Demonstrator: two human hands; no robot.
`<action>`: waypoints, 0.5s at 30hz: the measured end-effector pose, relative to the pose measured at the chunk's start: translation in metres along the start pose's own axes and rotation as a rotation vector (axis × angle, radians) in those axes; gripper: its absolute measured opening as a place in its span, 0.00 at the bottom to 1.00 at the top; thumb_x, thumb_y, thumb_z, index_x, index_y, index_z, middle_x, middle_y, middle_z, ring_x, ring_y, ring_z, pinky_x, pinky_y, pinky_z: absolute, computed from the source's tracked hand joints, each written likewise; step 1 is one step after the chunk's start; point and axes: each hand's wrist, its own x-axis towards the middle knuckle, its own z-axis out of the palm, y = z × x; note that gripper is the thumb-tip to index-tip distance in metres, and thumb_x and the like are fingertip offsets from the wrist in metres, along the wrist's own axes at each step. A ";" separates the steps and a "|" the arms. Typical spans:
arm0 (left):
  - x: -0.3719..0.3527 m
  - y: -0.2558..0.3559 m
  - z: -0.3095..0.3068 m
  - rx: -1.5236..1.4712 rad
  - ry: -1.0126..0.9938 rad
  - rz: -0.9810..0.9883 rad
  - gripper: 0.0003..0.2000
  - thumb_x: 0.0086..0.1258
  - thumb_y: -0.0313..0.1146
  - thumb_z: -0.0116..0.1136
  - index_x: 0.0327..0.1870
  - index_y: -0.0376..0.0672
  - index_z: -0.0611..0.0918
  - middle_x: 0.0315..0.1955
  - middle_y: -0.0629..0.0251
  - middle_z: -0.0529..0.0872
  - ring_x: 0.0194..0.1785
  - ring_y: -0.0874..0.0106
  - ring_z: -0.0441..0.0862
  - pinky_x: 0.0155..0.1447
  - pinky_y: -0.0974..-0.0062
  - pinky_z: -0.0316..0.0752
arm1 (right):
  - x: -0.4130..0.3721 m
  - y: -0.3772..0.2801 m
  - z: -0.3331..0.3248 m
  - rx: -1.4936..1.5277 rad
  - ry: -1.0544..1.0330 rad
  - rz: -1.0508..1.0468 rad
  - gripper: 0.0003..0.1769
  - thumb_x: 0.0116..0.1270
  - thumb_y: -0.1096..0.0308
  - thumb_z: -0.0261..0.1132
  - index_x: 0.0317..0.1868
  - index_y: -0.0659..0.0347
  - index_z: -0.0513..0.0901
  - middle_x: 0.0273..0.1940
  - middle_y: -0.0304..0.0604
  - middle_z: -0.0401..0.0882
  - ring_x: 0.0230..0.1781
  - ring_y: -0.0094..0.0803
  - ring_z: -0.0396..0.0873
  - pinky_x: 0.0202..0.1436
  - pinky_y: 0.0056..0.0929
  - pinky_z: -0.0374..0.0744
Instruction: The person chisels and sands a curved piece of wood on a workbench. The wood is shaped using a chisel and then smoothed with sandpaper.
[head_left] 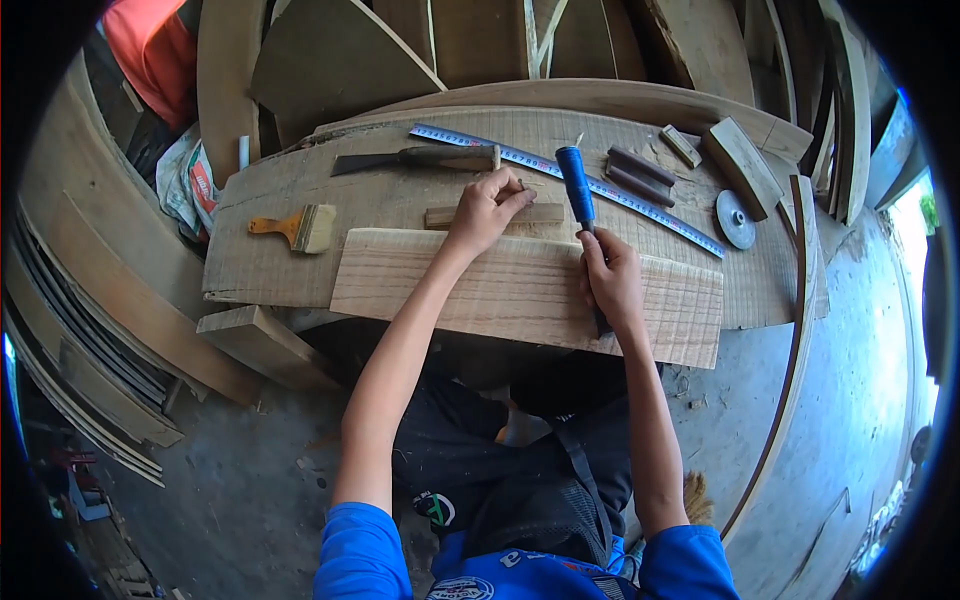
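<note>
My left hand (488, 212) is pinched closed over the narrow wood strip (545, 213), just below the butt end of the chisel (440, 158); what its fingertips hold is too small to make out. My right hand (612, 275) is wrapped round a blue-handled tool (576, 185), its blue grip pointing away from me and a dark end showing below my fist. Under both forearms lies a wide grained board (520, 290), overhanging the near edge of the thick wooden slab (270, 220). A steel ruler (640, 198) runs diagonally beyond my hands.
An orange-handled paintbrush (300, 228) lies at the left. On the right are dark wood pieces (641, 177), a wooden block (742, 165) and a grey disc (735, 220). A long curved strip (795, 370) leans at the right edge. Boards (340, 70) stand behind.
</note>
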 end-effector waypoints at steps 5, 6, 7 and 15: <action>-0.001 0.003 -0.001 0.016 -0.005 0.004 0.10 0.59 0.30 0.62 0.26 0.36 0.74 0.21 0.63 0.81 0.27 0.76 0.80 0.31 0.78 0.73 | 0.001 0.002 0.000 -0.011 0.002 -0.011 0.12 0.69 0.65 0.54 0.37 0.65 0.78 0.15 0.32 0.67 0.09 0.16 0.64 0.10 0.18 0.60; -0.001 0.003 -0.001 0.017 -0.004 0.010 0.10 0.59 0.30 0.62 0.26 0.36 0.74 0.21 0.63 0.81 0.27 0.76 0.80 0.31 0.78 0.72 | 0.001 0.002 0.000 -0.015 0.002 -0.010 0.12 0.69 0.65 0.54 0.37 0.65 0.77 0.15 0.32 0.67 0.09 0.16 0.64 0.10 0.18 0.60; -0.001 0.002 -0.001 0.017 -0.004 0.014 0.10 0.59 0.30 0.62 0.25 0.36 0.74 0.21 0.63 0.80 0.26 0.76 0.79 0.31 0.78 0.72 | 0.001 0.002 0.000 -0.015 0.002 -0.009 0.12 0.69 0.65 0.54 0.37 0.65 0.77 0.15 0.32 0.67 0.09 0.16 0.64 0.10 0.18 0.60; -0.001 -0.001 0.001 0.009 0.004 0.025 0.09 0.59 0.30 0.62 0.26 0.36 0.74 0.20 0.63 0.81 0.24 0.76 0.79 0.30 0.78 0.72 | 0.003 0.007 0.000 -0.024 0.009 -0.024 0.11 0.69 0.65 0.54 0.36 0.65 0.77 0.14 0.32 0.66 0.09 0.16 0.64 0.10 0.17 0.60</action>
